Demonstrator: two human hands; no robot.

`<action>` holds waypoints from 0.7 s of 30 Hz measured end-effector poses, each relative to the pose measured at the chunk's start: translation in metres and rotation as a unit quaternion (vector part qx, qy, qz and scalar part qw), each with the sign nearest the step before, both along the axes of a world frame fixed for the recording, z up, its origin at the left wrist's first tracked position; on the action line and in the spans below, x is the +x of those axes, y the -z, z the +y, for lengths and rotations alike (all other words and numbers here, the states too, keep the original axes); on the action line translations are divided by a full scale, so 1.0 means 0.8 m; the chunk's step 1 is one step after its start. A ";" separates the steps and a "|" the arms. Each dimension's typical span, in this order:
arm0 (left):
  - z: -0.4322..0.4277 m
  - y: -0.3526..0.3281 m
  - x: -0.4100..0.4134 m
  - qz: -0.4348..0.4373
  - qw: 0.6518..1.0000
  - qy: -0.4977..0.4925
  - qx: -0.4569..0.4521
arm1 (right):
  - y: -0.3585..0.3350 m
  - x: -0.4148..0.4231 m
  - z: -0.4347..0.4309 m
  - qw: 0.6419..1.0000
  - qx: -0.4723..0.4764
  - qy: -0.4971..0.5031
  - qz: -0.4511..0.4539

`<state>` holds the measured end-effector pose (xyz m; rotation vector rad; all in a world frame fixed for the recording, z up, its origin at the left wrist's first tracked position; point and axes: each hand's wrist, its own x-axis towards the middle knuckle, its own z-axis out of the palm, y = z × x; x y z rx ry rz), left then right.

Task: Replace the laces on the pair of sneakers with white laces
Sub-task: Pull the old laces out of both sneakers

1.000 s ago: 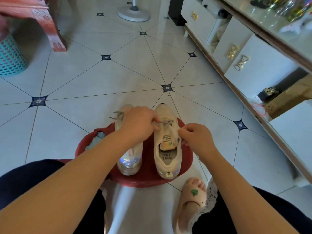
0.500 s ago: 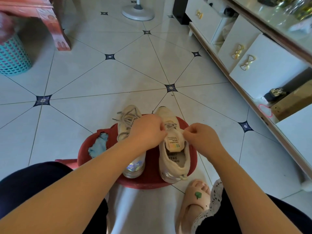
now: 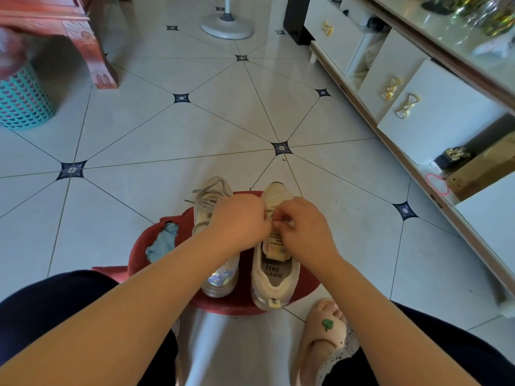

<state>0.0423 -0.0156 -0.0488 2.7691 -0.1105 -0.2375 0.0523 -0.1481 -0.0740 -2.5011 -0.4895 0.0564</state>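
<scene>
Two beige sneakers stand side by side on a red plastic stool (image 3: 306, 285). The left sneaker (image 3: 214, 201) still carries its grey lace, loosely crossed over the front. My left hand (image 3: 239, 224) and my right hand (image 3: 303, 227) meet over the tongue of the right sneaker (image 3: 274, 274), fingers curled and pinching its grey lace near the upper eyelets. The lace itself is mostly hidden under my fingers. No white laces are in view.
A pale blue cloth (image 3: 163, 243) lies on the stool's left side. My foot in a beige slipper (image 3: 320, 332) rests on the tiled floor at the right. A white cabinet (image 3: 434, 112) runs along the right, a teal basket (image 3: 19, 98) and red wooden furniture (image 3: 83, 43) stand far left, a fan base (image 3: 227, 23) beyond.
Both hands have come together over the right sneaker's tongue; one second ago they were apart, pulling the lace sideways. The view has tilted slightly.
</scene>
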 end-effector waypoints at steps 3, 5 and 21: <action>0.005 -0.002 0.000 -0.005 1.000 -0.029 0.006 | -0.006 0.008 -0.015 0.990 0.080 0.112 0.042; 0.016 -0.004 0.001 -0.002 0.998 -0.058 -0.019 | -0.015 0.021 -0.041 0.948 0.194 0.232 0.102; 0.014 0.003 -0.002 -0.061 0.996 -0.038 -0.051 | -0.019 0.004 0.008 0.998 -0.055 0.015 -0.034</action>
